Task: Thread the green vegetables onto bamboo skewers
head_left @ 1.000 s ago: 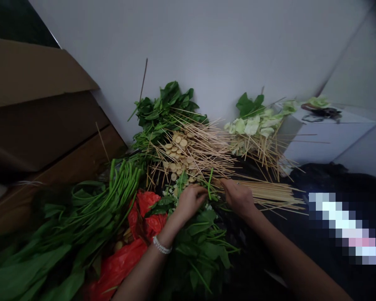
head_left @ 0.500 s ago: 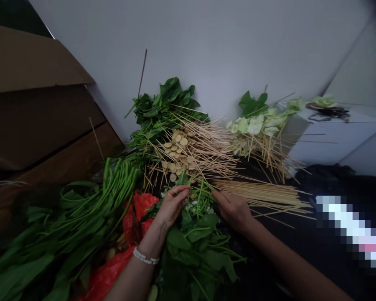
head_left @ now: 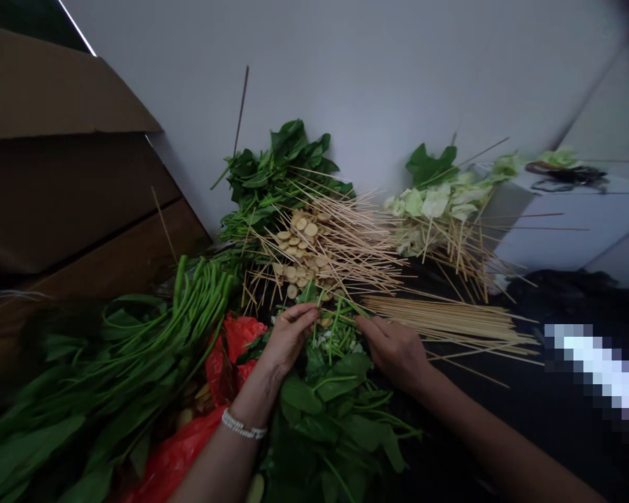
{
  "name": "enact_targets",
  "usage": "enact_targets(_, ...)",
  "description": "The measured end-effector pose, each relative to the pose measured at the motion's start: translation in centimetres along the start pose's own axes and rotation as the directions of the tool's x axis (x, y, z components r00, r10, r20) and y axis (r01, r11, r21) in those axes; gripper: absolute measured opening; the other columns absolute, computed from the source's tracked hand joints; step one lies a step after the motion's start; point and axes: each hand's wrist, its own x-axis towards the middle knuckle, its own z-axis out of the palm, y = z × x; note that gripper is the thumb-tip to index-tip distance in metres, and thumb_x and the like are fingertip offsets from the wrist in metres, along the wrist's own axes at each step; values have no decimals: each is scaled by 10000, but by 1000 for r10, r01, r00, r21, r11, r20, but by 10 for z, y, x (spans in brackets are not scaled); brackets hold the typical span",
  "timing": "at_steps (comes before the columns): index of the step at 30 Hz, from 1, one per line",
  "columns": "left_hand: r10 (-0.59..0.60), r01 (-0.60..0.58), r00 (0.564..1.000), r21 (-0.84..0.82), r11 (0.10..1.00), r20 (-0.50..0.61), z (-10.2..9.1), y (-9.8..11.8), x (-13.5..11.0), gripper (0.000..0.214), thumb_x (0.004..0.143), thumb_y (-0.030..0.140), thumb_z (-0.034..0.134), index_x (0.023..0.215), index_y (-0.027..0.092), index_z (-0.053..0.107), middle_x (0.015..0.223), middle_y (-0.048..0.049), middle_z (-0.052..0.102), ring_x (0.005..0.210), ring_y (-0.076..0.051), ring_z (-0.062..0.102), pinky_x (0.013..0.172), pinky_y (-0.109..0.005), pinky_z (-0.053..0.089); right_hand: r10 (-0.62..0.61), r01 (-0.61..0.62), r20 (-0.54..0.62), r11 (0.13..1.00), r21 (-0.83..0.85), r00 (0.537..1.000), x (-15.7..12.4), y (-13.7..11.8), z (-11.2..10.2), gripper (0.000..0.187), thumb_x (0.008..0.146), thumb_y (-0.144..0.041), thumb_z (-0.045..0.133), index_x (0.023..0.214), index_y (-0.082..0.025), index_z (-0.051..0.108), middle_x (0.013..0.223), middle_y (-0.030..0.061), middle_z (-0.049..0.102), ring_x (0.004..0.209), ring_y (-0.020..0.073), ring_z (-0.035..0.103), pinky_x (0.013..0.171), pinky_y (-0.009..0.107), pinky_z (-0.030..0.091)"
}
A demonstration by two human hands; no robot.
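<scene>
My left hand [head_left: 289, 337], with a beaded bracelet at the wrist, is closed in a pinch on a green vegetable stem; a leaf tip rises beyond the fingers. Opposite it, my right hand [head_left: 398, 351] is closed round one end of a bamboo skewer [head_left: 342, 319], whose thin shaft points toward the left fingertips. Whether the tip has pierced the stem I cannot tell. Below and between the hands lies a heap of leafy greens [head_left: 340, 398], with cut stems [head_left: 338, 328] on top. Loose bamboo skewers [head_left: 451, 321] lie beside the right hand.
Skewered potato slices [head_left: 298, 241] are piled ahead, with skewered greens [head_left: 288, 154] behind them. Skewered cabbage [head_left: 435, 202] sits at the back right. Long-stemmed greens [head_left: 152, 356] and a red plastic bag [head_left: 189, 447] are at left, near a cardboard box [head_left: 68, 195].
The view has shifted slightly, so the piles on the right appear farther right. Both hands keep nearly the same pose, close together over the greens.
</scene>
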Motion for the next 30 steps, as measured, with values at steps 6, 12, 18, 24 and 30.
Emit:
enact_targets(6,-8,8,1000,0,1000,19,3,2,-3,319,469,216,923,740,143,770,666,-9,739,584,-79,641,597,-167,499,13,-13,9,1000,-9,1000,-1,-1,1,270,899,-84,450,1071,-152,647,696,9,622,541,134,501,539,296,299)
enact_targets(12,-4,4,1000,36,999,8,4,5,-5,319,442,222,931,705,143,769,628,-9,724,586,-85,635,615,-181,492,8,-8,2,1000,13,1000,-2,-3,1,286,889,-69,449,1080,-144,649,735,23,647,565,126,526,545,287,322)
enact_targets(18,-60,58,998,59,997,29,5,0,-7,317,437,230,930,693,139,765,625,-7,708,557,-66,590,577,-174,452,-7,8,-26,999,46,1000,-2,-8,-2,312,887,-46,427,1102,-126,638,714,20,626,564,119,526,547,275,331)
enact_targets(24,-1,-23,996,249,968,94,8,-2,-8,320,516,302,895,775,155,779,697,-32,726,601,-108,593,604,-212,449,9,-8,-18,1000,29,1000,0,-3,-3,308,885,-65,433,1092,-151,644,709,17,638,566,119,533,553,265,343)
enact_targets(30,-65,-170,939,620,766,337,7,17,-18,222,621,349,821,643,152,720,575,2,627,527,-107,513,520,-210,376,155,-158,-76,987,-40,985,5,25,-7,253,924,-117,436,1046,-151,654,812,49,701,670,133,600,587,246,362)
